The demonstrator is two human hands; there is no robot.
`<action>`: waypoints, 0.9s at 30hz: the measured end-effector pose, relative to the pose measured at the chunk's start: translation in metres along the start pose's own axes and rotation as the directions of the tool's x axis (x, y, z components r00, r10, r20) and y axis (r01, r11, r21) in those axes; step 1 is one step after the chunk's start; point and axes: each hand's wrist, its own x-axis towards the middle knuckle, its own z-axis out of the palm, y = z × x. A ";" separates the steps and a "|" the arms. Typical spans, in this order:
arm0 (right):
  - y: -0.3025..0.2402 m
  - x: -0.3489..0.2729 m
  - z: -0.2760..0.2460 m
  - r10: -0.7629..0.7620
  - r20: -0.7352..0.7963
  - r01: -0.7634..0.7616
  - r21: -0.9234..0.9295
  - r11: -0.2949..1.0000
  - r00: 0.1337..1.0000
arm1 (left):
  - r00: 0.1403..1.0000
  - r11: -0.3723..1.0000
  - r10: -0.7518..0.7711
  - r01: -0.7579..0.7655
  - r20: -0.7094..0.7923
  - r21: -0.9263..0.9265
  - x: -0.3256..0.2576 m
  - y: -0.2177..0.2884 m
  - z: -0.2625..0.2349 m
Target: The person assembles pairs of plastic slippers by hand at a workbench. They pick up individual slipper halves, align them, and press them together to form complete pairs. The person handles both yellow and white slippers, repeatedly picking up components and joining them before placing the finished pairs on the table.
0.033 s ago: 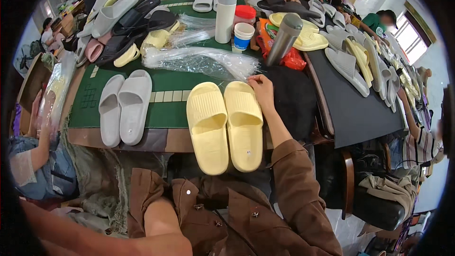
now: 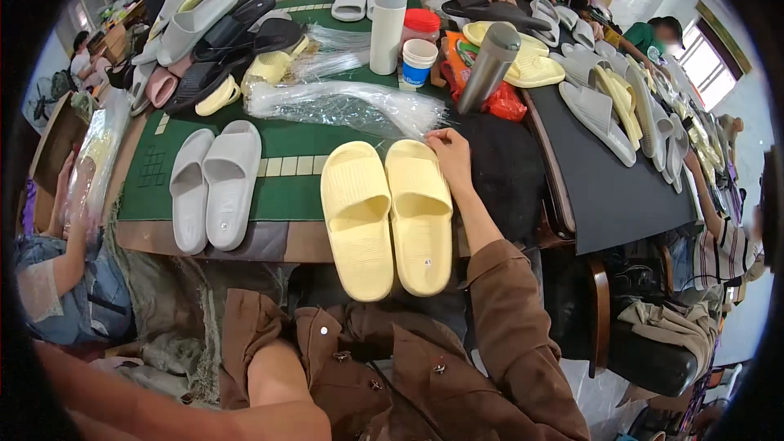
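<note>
Yellow slippers point(image 2: 366, 237) barely shifted | right hand point(image 2: 448, 155) fingers curled beside clear plastic point(image 2: 351, 106), grip unclear | left unseen

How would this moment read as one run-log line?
right hand: at end of clear plastic | left hand: out of view | yellow slippers: side by side

A bright window point(image 2: 709, 68) lights the pale wall point(image 2: 668, 0).

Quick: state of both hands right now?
Left hand: out of view, state can't be told.
Right hand: fingers curled, fingertips at the edge of the clear plastic; can't tell whether it's gripping it.
</note>
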 end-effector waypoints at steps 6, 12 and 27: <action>0.013 0.008 -0.015 -0.049 -0.025 0.049 -0.027 0.998 0.998 | 0.995 1.000 0.015 -0.018 -0.098 -0.025 -0.005 -0.011 0.009; 0.000 0.003 -0.005 -0.027 -0.018 0.026 -0.050 0.998 0.999 | 0.990 0.999 0.028 -0.030 -0.139 -0.010 -0.004 -0.010 0.011; -0.010 -0.002 -0.005 0.016 0.015 -0.016 -0.034 0.999 1.000 | 0.991 0.997 0.071 -0.072 -0.115 -0.003 -0.007 0.004 0.014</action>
